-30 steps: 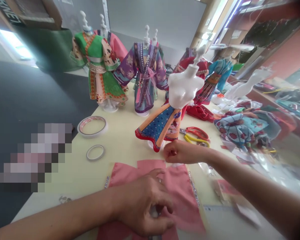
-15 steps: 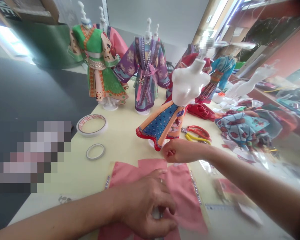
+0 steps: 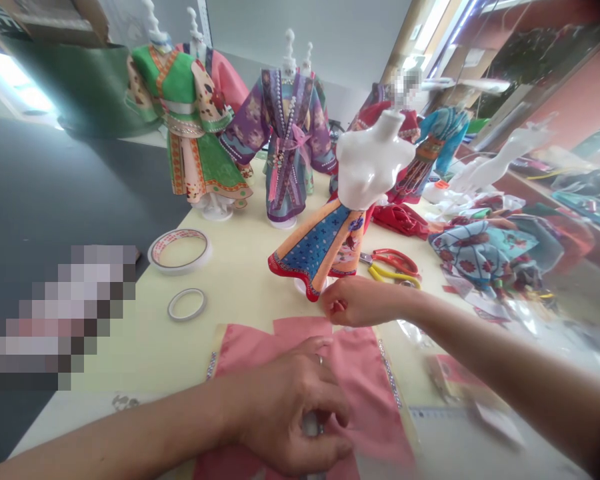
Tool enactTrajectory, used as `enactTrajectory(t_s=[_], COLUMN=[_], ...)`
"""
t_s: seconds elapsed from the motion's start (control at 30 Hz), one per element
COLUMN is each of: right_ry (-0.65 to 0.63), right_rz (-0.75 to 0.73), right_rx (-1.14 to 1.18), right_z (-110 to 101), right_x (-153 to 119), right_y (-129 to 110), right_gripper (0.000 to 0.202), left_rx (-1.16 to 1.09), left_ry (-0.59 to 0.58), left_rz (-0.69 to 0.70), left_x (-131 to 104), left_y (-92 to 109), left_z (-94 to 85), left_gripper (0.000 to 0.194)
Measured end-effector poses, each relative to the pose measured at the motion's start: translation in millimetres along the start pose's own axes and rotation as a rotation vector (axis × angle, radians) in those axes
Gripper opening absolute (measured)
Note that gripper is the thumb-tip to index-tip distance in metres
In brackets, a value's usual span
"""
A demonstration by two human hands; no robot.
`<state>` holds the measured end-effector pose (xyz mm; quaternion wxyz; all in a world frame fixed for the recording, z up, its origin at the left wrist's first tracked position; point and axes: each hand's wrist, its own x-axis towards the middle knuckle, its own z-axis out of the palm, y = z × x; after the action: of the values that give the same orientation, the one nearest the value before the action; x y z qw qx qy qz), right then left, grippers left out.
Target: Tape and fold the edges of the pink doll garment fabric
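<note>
A piece of pink fabric lies flat in front of me, with a rhinestone trim along its side edges. My left hand rests over its middle with curled fingers around a small greyish object, mostly hidden by the hand. Just beyond the fabric's far edge, my right hand is closed, its fingertips tucked in; whatever it may pinch is hidden. Right by that hand is the red hem of an orange and blue skirt on a white mannequin.
Pliers with red and yellow handles lie beyond my right forearm. Two tape rolls, a large one and a thin one, are at the left. Dressed mannequins stand behind. Fabric scraps pile up at the right, near a ruler.
The whole view has shifted slightly, with things sitting a little further left. Both hands keep nearly the same pose and place over and beside the pink fabric.
</note>
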<state>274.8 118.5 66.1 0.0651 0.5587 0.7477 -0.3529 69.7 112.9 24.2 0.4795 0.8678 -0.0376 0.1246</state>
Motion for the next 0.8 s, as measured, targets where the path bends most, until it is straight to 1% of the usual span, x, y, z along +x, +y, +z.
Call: enactTrajectory(t_s=[0.3, 0.47, 0.57, 0.7, 0.8], right_ry=[0.026, 0.026, 0.019, 0.004, 0.005], right_rz=[-0.02, -0.005, 0.008, 0.021, 0.017], right_rx=[-0.051, -0.062, -0.052, -0.043, -0.046], right_z=[3.0, 2.7, 2.2, 1.7, 1.4], right_x=[0.2, 0.7, 1.2, 1.8, 1.0], right_y=[1.5, -1.3, -2.1, -1.3, -1.2], right_gripper=[0.012, 0.011, 0.01, 0.011, 0.011], left_rx=[0.02, 0.039, 0.053, 0.056, 0.063], left_ry=[-0.035, -0.049, -0.06, -0.093, -0.091], left_rz=[-0.032, -0.005, 0.014, 0.019, 0.016], left_x=[0.8, 1.9, 2.5, 2.0, 1.7], left_y=[2.7, 3.8, 4.6, 4.3, 4.4], left_z=[-1.5, -4.1, -5.4, -5.3, -5.2], left_gripper=[0.007, 0.005, 0.007, 0.009, 0.009])
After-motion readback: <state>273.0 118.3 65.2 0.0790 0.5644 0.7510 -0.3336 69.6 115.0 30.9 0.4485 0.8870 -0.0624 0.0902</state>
